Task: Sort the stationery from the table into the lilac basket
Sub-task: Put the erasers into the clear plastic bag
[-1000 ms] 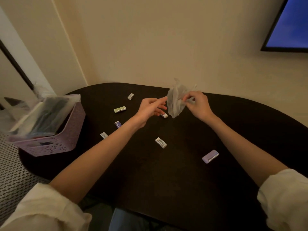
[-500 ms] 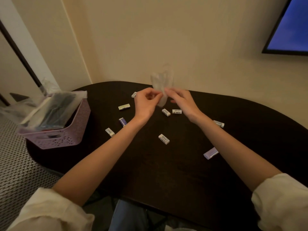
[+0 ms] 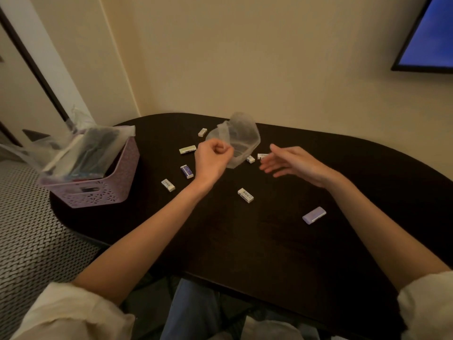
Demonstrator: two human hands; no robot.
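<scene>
My left hand (image 3: 212, 160) pinches the edge of an empty clear plastic bag (image 3: 241, 138), which hangs open above the dark table (image 3: 257, 241). To the right of the bag, my right hand (image 3: 291, 163) hovers with straight fingers and holds nothing. Several erasers lie scattered on the table: a greenish one (image 3: 187, 149), a dark blue one (image 3: 186, 171), white ones (image 3: 168, 185) (image 3: 245, 195) (image 3: 202, 132), and a lilac one (image 3: 314, 215). The lilac basket (image 3: 98, 190) stands at the table's left end, with bagged stationery inside.
Two small white erasers (image 3: 262, 156) lie just behind my right hand's fingertips. A wall runs behind the table, and a screen (image 3: 429, 40) hangs at the upper right. Woven patterned floor (image 3: 29, 229) lies to the left of the table.
My right hand has let go of the bag and moved right with its fingers spread. The bag now hangs from my left hand alone and has opened out.
</scene>
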